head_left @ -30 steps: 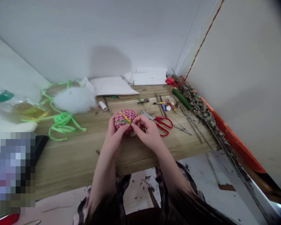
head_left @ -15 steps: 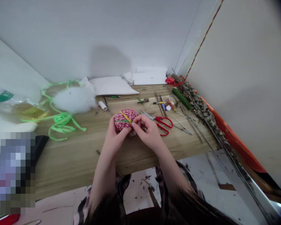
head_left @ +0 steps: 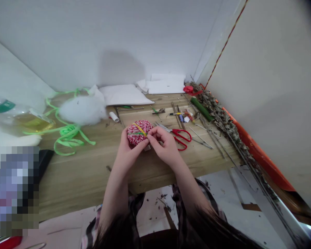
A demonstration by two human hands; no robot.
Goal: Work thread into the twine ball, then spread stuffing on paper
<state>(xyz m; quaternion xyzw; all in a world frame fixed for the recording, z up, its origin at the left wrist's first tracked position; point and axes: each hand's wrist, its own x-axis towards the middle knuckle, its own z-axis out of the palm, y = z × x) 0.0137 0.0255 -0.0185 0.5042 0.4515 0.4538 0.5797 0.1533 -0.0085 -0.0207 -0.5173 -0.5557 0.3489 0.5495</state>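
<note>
The left hand (head_left: pixel 126 148) grips the red and white ball of string (head_left: pixel 136 129) over the table (head_left: pixel 88 173). The right hand (head_left: pixel 165 145) pinches its finger and thumb together at the ball's right side, by a yellow strand (head_left: pixel 141 130). Red scissors (head_left: pixel 176 131) lie just right of the ball. White paper (head_left: pixel 166 87) lies far behind the ball.

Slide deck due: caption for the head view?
Both hands on a red-and-white yarn ball crossed by a yellow strand, red-handled scissors nearby on the wooden table.
</note>
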